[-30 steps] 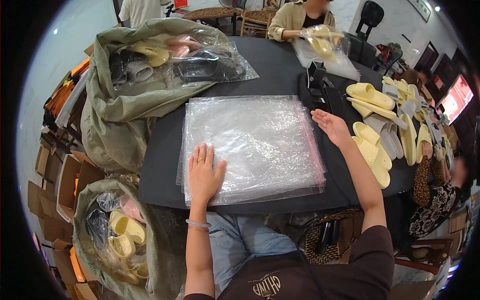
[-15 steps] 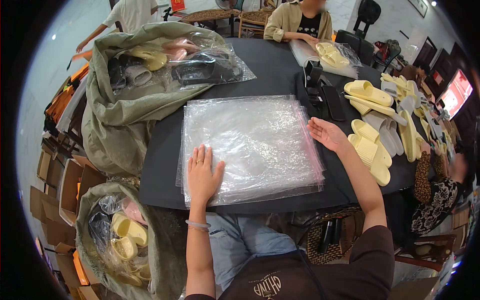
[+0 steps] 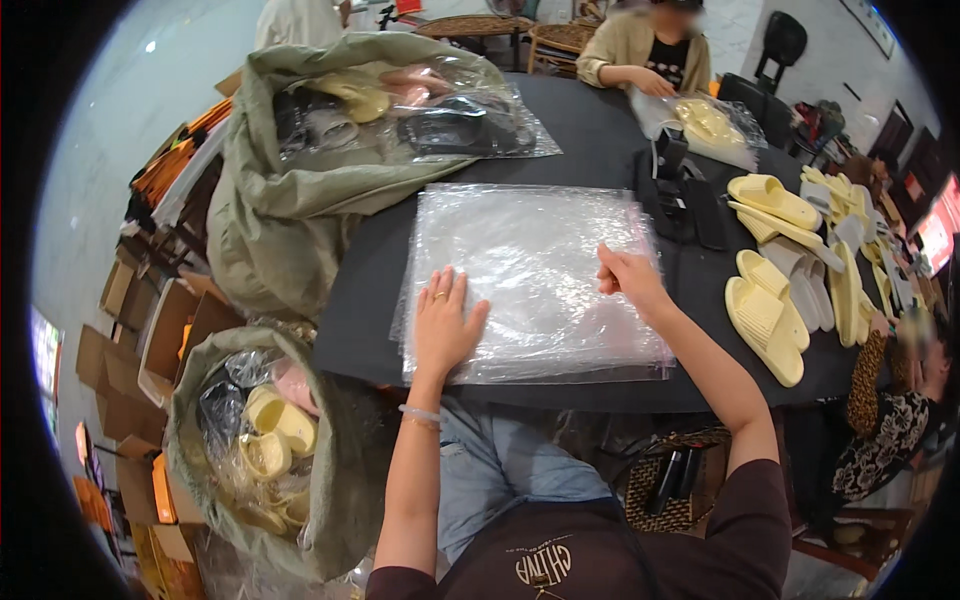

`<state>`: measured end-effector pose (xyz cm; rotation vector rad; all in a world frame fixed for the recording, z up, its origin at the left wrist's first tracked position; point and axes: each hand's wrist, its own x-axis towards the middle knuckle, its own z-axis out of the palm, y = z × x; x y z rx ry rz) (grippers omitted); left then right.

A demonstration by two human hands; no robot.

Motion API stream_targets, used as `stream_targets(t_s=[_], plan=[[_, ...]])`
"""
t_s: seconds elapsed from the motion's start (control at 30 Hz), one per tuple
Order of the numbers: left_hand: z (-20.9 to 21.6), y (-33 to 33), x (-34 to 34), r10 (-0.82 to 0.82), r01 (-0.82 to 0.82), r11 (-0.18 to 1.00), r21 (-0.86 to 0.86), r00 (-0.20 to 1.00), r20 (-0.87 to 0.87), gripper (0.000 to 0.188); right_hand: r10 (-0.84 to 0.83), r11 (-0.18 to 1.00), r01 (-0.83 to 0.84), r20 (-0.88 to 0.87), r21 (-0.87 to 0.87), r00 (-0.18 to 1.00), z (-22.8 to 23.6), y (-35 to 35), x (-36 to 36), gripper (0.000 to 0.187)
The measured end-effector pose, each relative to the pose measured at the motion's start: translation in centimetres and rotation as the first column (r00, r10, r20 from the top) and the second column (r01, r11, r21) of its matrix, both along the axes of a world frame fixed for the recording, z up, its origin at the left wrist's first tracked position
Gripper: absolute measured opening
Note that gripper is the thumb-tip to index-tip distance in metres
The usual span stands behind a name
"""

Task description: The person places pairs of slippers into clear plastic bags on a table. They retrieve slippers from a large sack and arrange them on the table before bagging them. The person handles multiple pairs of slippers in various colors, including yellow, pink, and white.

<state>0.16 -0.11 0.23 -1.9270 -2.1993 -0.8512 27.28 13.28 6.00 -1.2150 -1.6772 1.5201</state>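
Observation:
A stack of clear plastic bags (image 3: 530, 225) lies on the black-covered table in front of me. Its right edge carries a pinkish strip. My left hand (image 3: 447, 325) rests flat on the left part of the stack, fingers stretched out. Over the right part of the stack, my right hand (image 3: 630, 278) is closed with its fingers curled in. Whether it pinches any film is hidden. Yellow slide slippers (image 3: 765, 320) lie on the table right of that hand, with grey slippers (image 3: 808, 290) beside them.
An olive sack (image 3: 260, 240) holding bagged slippers leans over the table's far left; another sack (image 3: 345, 490) stands lower left. A black stand (image 3: 670, 165) and phone (image 3: 708, 215) lie beyond the stack. Across the table, a person (image 3: 620, 50) handles bagged yellow slippers (image 3: 708, 122).
My right hand has moved left from beside the stack's right edge to over the bags, and its fingers have curled closed. My left hand stays flat on the stack. The whole view has shifted.

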Motion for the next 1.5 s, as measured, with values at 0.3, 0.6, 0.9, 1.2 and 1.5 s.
stream_targets(t_s=[0.3,0.6,0.9,1.2,1.5], plan=[[-0.4,0.0,-0.5,-0.006,0.006,1.000,0.026,1.000,0.000,0.058,0.275,0.946,-0.299,0.174,0.126,0.945,0.7,-3.5,-1.0,0.028],[0.5,0.1,-0.6,0.010,-0.010,0.999,-0.052,1.000,0.000,0.057,0.139,0.652,-0.393,0.407,0.648,0.903,2.1,6.2,-12.7,0.027],[2.7,1.2,-1.3,-0.017,0.047,0.971,-0.235,0.992,0.127,0.060,-0.416,0.113,-0.598,0.584,0.794,0.697,-0.2,22.9,-29.5,0.056],[4.5,2.4,-1.8,0.017,0.046,0.942,-0.333,0.983,0.184,0.061,-0.279,0.176,-0.706,0.723,0.686,0.632,-0.3,29.2,-29.3,0.018],[5.8,3.0,-1.9,0.028,0.022,0.907,-0.421,0.993,0.111,0.061,-0.375,0.071,-0.739,0.705,0.669,0.602,9.6,36.3,-16.0,0.006]])
